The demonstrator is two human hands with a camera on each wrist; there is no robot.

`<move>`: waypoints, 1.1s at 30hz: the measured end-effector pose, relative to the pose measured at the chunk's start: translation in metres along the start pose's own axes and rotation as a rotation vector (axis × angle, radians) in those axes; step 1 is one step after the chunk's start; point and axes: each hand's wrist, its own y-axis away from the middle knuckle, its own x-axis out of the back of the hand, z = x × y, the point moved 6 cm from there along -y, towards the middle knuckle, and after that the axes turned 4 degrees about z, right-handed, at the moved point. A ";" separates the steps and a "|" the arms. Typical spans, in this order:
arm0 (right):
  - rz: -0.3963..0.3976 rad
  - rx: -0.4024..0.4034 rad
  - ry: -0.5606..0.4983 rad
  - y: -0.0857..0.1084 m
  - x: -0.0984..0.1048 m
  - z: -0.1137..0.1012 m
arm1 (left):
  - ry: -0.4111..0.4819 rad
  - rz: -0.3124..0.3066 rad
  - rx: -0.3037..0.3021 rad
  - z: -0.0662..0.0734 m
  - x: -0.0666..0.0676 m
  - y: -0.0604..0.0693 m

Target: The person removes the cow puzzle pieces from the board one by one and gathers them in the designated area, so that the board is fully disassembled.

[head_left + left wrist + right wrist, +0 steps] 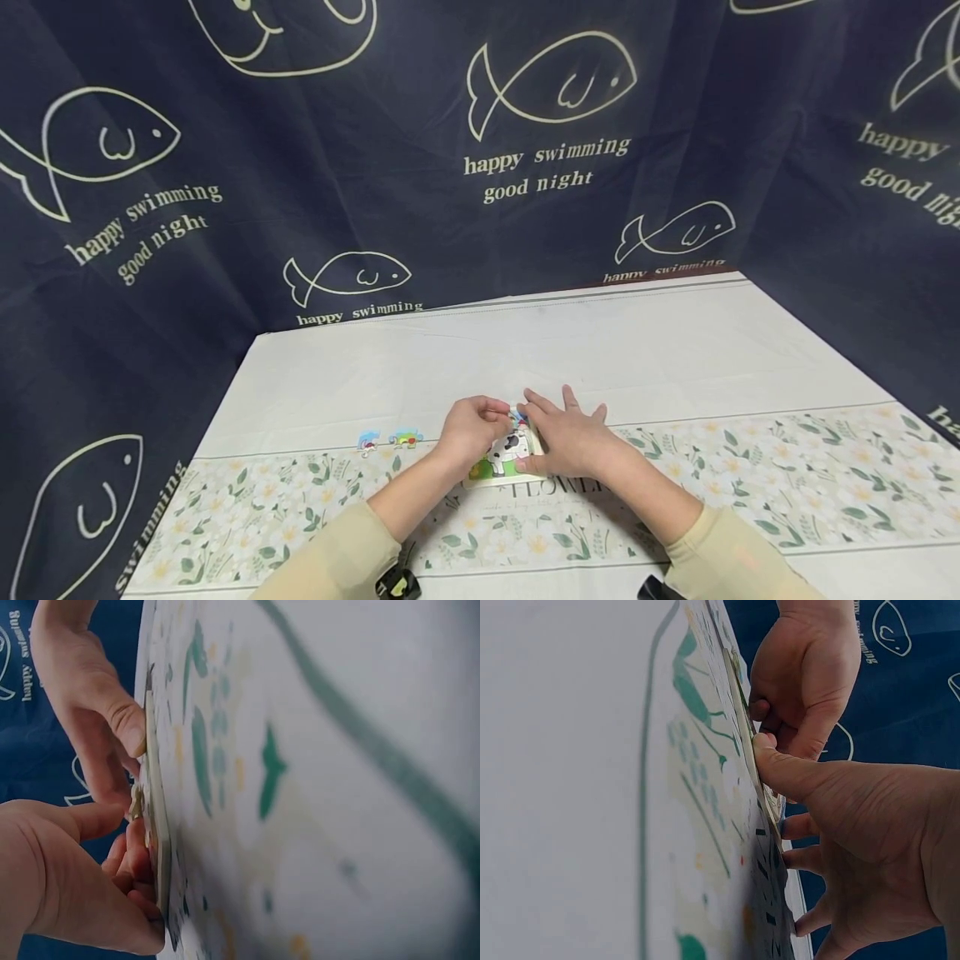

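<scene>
A small jigsaw puzzle in a pale tray (486, 482) lies on the table, its picture showing a black-and-white cow (507, 450) on green grass. My left hand (471, 435) is over the tray's upper left part. Its thumb and fingers pinch a small puzzle piece (136, 801) just at the board's surface; most of the piece is hidden. My right hand (573, 440) lies across the tray's right side with fingers spread. In the right wrist view its thumb (769, 754) rests on the tray's near edge and the fingertips touch down beyond.
Two loose puzzle pieces lie to the left of the tray, a blue one (367, 442) and a green-and-blue one (406, 437). A white cloth with a floral band (300, 508) covers the table. Dark blue fabric (450, 208) printed with fish hangs behind and at the sides.
</scene>
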 end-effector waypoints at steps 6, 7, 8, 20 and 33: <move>0.000 0.004 -0.001 0.001 0.000 0.001 | -0.053 0.042 -0.009 0.001 -0.005 -0.004; 0.001 0.003 -0.001 0.002 0.000 0.001 | -0.053 0.045 -0.005 0.001 -0.005 -0.004; 0.001 0.004 0.000 0.002 -0.001 0.001 | -0.053 0.048 -0.003 0.000 -0.006 -0.004; -0.008 -0.002 0.005 0.000 -0.003 0.001 | -0.047 0.048 -0.028 -0.002 0.000 -0.004; -0.003 0.005 0.000 0.000 -0.002 0.000 | -0.053 0.046 -0.070 -0.004 0.011 -0.003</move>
